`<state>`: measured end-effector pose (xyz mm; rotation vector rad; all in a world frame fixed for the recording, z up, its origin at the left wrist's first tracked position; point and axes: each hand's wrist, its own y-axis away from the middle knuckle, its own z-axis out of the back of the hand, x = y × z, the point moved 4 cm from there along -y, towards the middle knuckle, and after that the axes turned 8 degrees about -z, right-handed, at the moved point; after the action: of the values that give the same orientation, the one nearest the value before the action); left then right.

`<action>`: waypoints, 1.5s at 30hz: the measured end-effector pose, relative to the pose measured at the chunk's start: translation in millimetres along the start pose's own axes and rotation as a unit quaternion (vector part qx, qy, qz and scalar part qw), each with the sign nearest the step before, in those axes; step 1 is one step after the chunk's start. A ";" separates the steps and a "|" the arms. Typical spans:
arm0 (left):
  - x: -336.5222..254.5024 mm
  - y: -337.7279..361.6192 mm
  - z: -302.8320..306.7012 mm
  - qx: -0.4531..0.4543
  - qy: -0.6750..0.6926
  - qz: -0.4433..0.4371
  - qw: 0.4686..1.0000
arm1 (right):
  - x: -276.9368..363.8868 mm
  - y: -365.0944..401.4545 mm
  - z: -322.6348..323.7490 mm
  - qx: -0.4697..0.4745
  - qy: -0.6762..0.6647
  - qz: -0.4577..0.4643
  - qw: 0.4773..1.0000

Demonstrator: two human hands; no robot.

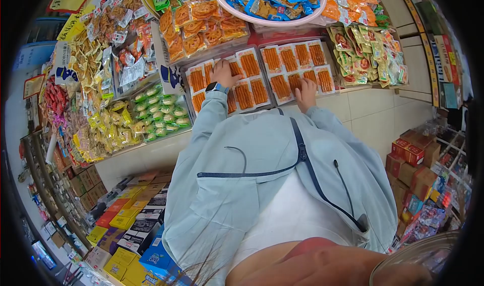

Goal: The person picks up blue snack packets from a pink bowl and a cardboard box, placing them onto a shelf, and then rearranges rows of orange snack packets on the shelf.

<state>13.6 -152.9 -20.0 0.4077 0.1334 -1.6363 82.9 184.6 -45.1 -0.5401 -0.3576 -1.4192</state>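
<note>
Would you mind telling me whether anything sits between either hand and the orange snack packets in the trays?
Nothing visible does: the left hand and the right hand both lie directly on the orange snack packets.

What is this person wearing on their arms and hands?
Both arms are in long pale blue jacket sleeves. The left hand is bare, with a dark-faced watch on a blue strap at the wrist. The right hand is bare, no watch.

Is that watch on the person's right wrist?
No, the watch sits on the wrist of the left hand, which rests on the orange snack packets.
</note>
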 end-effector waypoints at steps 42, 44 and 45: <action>-42.5 86.3 -14.4 0.064 0.001 -0.171 0.983 | -18.2 4.4 1.0 0.009 -0.007 -0.113 0.994; -41.8 83.7 -11.0 0.056 0.007 -0.171 0.984 | -24.6 6.2 -6.4 -0.009 0.031 -0.066 0.997; -41.9 82.3 -7.8 0.048 0.009 -0.172 0.984 | -25.2 4.1 -6.2 0.000 0.019 -0.074 0.997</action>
<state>98.0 -120.4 -0.4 0.4930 0.1445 -1.9857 83.2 202.4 -64.5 -0.4946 -0.3727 -1.5711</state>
